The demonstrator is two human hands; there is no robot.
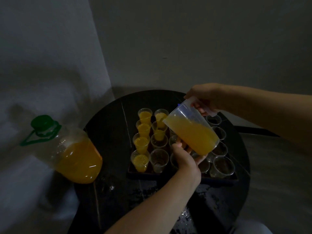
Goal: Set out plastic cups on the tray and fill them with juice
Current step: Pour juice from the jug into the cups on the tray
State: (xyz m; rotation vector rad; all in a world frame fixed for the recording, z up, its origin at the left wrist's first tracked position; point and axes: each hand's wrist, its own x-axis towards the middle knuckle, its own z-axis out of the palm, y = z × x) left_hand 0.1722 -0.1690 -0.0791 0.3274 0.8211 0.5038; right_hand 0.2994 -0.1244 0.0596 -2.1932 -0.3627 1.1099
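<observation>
1. Right hand (205,100) grips the tilted jug (183,110) by its handle.
2. Left hand (185,159) cups the jug's base.
3. Juice (192,134) streams into a second-column cup (158,133) on the tray (143,174), on the dark bench (109,141).

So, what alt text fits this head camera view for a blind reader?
A right hand and left hand tilt a jug, pouring juice into a cup on a tray of cups; the left column is full. A big juice bottle sits at left.
</observation>
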